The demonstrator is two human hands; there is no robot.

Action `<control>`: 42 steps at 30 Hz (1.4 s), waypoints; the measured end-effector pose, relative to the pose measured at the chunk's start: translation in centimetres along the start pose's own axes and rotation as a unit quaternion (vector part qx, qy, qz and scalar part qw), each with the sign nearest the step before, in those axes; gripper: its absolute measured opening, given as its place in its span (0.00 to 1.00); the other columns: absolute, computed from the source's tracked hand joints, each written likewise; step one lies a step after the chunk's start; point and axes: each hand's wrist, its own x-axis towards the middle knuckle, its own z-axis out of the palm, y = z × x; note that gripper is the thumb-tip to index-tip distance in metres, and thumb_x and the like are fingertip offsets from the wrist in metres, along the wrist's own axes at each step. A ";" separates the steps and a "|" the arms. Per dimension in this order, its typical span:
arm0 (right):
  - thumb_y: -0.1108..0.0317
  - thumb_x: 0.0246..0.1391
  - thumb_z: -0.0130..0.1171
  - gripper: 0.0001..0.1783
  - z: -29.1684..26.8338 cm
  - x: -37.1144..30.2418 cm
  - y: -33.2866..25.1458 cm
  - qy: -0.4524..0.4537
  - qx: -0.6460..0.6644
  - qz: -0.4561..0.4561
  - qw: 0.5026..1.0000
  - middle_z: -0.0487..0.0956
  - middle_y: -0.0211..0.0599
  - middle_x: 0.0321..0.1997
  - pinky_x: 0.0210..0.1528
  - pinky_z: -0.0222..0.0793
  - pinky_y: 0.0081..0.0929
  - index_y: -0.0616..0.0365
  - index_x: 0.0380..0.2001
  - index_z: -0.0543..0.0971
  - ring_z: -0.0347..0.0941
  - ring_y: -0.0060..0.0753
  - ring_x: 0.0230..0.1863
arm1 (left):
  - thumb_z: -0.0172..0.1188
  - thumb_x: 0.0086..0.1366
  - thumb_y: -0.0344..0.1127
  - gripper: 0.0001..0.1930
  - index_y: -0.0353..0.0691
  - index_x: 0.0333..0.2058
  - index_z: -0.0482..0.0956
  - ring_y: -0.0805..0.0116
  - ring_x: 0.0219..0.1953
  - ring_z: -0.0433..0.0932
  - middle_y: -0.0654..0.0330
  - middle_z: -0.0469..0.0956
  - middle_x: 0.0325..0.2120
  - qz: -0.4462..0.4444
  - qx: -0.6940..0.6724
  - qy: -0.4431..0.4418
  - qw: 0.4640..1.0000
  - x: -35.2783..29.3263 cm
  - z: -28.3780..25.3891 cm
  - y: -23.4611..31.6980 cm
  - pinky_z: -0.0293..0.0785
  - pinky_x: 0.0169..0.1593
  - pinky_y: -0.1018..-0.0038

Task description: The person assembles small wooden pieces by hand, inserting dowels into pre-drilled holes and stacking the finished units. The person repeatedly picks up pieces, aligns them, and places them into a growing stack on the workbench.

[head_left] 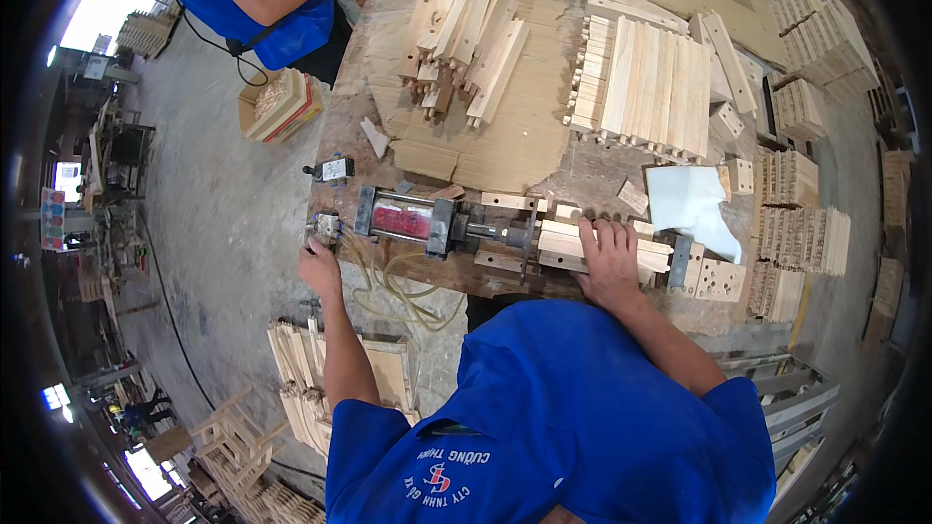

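My left hand [320,270] is closed at a small pneumatic hand valve [327,225] on the left table edge; its fingers cover the part they grip. My right hand [614,260] lies with fingers bent over pale wooden bars [563,245], which sit lengthwise in a clamping jig. Left of these bars, an air cylinder [401,217] with a red-looking inside points its rod [493,232] at their end, where an upright metal plate [531,238] stands. A metal stop [679,264] stands by the bars' right end.
A second valve [336,170] lies behind the first. Yellowish hoses [413,303] hang off the front edge. Stacked wooden bars [655,87] and a looser pile [461,29] lie on the far table. A co-worker in blue [252,0] works at far left, near a carton [279,107].
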 end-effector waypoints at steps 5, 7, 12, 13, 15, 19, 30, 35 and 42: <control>0.56 0.38 0.81 0.58 0.0 -0.1 0.1 -0.007 -0.002 0.003 1.000 0.69 0.50 0.62 0.72 0.53 0.62 0.55 0.71 0.62 0.64 0.55 0.66 | 0.48 0.74 0.49 0.25 0.30 0.40 0.83 0.55 0.27 0.83 0.46 0.85 0.29 -0.152 -0.254 -0.066 0.953 0.0 0.5 -0.1 0.77 0.32 0.59; 0.55 0.39 0.80 0.58 0.3 -0.1 0.2 -0.004 0.003 0.007 1.000 0.68 0.50 0.62 0.73 0.52 0.61 0.55 0.71 0.61 0.63 0.55 0.66 | 0.45 0.75 0.48 0.26 0.28 0.38 0.82 0.50 0.30 0.84 0.44 0.86 0.32 -0.283 -0.357 -0.082 0.886 -0.5 0.5 0.7 0.77 0.36 0.56; 0.52 0.40 0.80 0.58 0.1 0.0 0.5 -0.018 -0.018 0.009 1.000 0.68 0.49 0.63 0.73 0.53 0.61 0.55 0.72 0.61 0.63 0.54 0.66 | 0.47 0.76 0.51 0.28 0.27 0.39 0.82 0.49 0.30 0.84 0.42 0.86 0.33 -0.180 -0.229 -0.075 0.954 -1.1 -0.3 1.1 0.78 0.37 0.55; 0.52 0.40 0.80 0.58 0.1 0.0 0.6 -0.017 -0.019 0.007 1.000 0.68 0.48 0.63 0.73 0.53 0.61 0.54 0.72 0.61 0.63 0.54 0.66 | 0.48 0.76 0.52 0.28 0.27 0.39 0.82 0.45 0.31 0.84 0.40 0.85 0.33 -0.118 -0.119 -0.051 0.985 -1.3 -0.4 1.3 0.78 0.37 0.52; 0.52 0.40 0.80 0.58 0.1 -0.1 0.7 -0.017 -0.015 0.005 1.000 0.68 0.48 0.63 0.73 0.53 0.61 0.55 0.72 0.61 0.63 0.53 0.66 | 0.49 0.77 0.53 0.28 0.27 0.37 0.82 0.38 0.32 0.83 0.37 0.84 0.32 -0.032 0.016 -0.017 0.999 -1.5 -0.6 2.2 0.77 0.37 0.48; 0.51 0.41 0.79 0.57 0.3 -0.3 0.9 -0.023 -0.013 -0.003 1.000 0.68 0.49 0.63 0.73 0.52 0.60 0.55 0.72 0.61 0.63 0.53 0.66 | 0.51 0.77 0.52 0.26 0.30 0.35 0.81 0.33 0.32 0.82 0.39 0.83 0.28 0.026 0.054 -0.003 0.998 -1.2 -1.4 1.6 0.76 0.35 0.44; 0.51 0.42 0.79 0.58 -0.1 -0.3 0.8 -0.021 -0.006 -0.001 1.000 0.68 0.50 0.63 0.75 0.50 0.61 0.56 0.72 0.60 0.63 0.56 0.66 | 0.54 0.75 0.52 0.24 0.32 0.34 0.81 0.34 0.32 0.83 0.38 0.83 0.28 0.073 0.095 -0.062 0.991 -0.1 -1.6 1.2 0.77 0.36 0.44; 0.51 0.42 0.79 0.58 -0.1 -0.3 0.7 -0.029 -0.012 0.000 1.000 0.68 0.50 0.63 0.74 0.50 0.60 0.57 0.72 0.59 0.63 0.56 0.66 | 0.54 0.75 0.52 0.25 0.31 0.35 0.82 0.34 0.33 0.83 0.37 0.84 0.29 0.062 0.087 -0.057 0.993 -0.1 -1.6 1.2 0.77 0.37 0.44; 0.50 0.47 0.76 0.55 -0.5 -0.3 0.7 -0.030 0.003 0.003 1.000 0.69 0.48 0.63 0.74 0.51 0.57 0.56 0.73 0.60 0.64 0.55 0.66 | 0.56 0.74 0.49 0.22 0.30 0.37 0.82 0.43 0.29 0.84 0.41 0.85 0.29 0.080 0.009 -0.023 0.996 0.0 -2.0 1.1 0.79 0.33 0.52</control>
